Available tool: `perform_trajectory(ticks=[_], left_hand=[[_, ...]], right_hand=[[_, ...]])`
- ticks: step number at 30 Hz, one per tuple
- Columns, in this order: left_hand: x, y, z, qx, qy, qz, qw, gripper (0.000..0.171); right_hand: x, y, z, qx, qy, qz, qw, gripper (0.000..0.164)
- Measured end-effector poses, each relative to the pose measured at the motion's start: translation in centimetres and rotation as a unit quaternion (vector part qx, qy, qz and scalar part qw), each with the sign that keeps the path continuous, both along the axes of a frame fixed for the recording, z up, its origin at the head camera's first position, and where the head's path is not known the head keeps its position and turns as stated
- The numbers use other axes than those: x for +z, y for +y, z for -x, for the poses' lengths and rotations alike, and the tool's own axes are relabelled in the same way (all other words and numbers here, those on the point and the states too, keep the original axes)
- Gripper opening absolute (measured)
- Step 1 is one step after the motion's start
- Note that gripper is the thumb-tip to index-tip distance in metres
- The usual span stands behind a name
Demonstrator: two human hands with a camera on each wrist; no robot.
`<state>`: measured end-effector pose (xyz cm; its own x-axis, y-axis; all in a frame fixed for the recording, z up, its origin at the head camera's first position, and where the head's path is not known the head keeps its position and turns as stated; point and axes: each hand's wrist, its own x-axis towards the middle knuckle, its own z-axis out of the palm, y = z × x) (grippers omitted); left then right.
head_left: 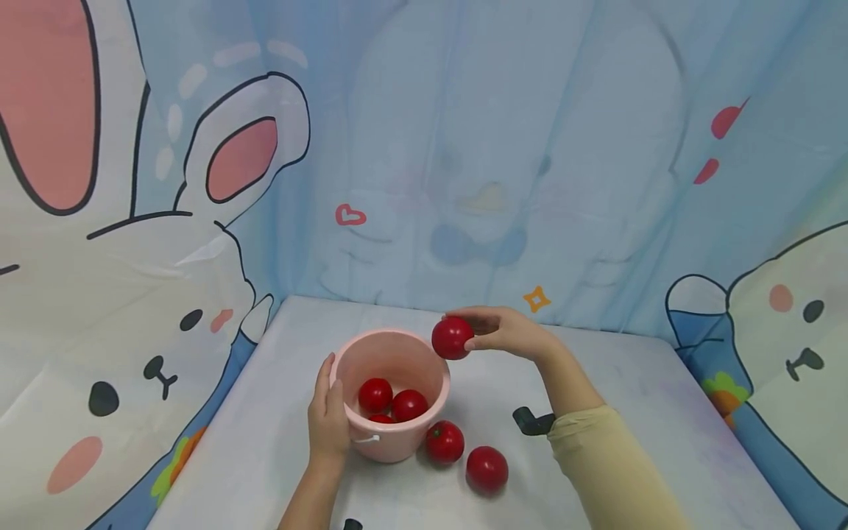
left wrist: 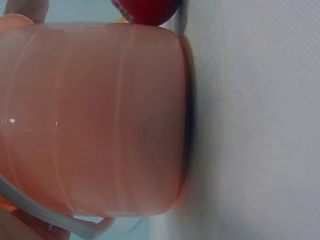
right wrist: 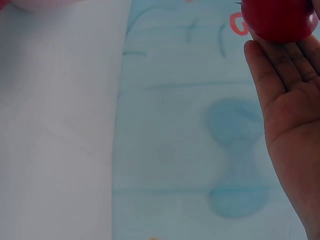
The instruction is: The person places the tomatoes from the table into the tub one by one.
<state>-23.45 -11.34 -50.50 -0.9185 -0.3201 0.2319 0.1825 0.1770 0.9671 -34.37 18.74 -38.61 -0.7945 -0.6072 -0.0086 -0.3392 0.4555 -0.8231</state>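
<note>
While left hand rests straight-fingered against pale pink bucket, right hand pinches round, glossy, deep-red tomato near bucket's right rim; three red tomatoes inside, two others on white bench.

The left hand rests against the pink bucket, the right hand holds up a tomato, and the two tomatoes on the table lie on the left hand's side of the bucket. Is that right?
Not quite: the head view shows the two tomatoes on the table lying on the right hand's side of the pink bucket. The rest of your statement is right.
</note>
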Motion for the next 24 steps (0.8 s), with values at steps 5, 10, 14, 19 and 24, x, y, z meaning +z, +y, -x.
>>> perform_trajectory(ticks=[5, 10, 14, 19, 24], left_hand=[[-0.1, -0.1, 0.0, -0.005, 0.005, -0.005, 1.0, 0.044], [-0.2, -0.1, 0.1, -0.006, 0.004, -0.008, 0.9999, 0.043], [-0.1, -0.1, 0.1, -0.006, 0.007, -0.006, 0.9999, 0.043], [-0.1, -0.1, 0.0, -0.006, 0.011, -0.006, 0.9999, 0.043], [-0.1, -0.1, 0.1, -0.004, 0.003, -0.008, 1.0, 0.043]], right_hand=[[0.6, -1.4, 0.2, 0.01, -0.007, -0.001, 1.0, 0.054], [0.8, -2.4, 0.3, 0.019, -0.016, -0.005, 1.0, 0.054], [0.7, -2.9, 0.5, 0.029, -0.015, -0.007, 0.999, 0.054], [0.7, -3.7, 0.8, 0.038, -0.005, -0.025, 0.999, 0.054], [1.2, -4.9, 1.2, 0.058, -0.001, -0.043, 0.997, 0.054]])
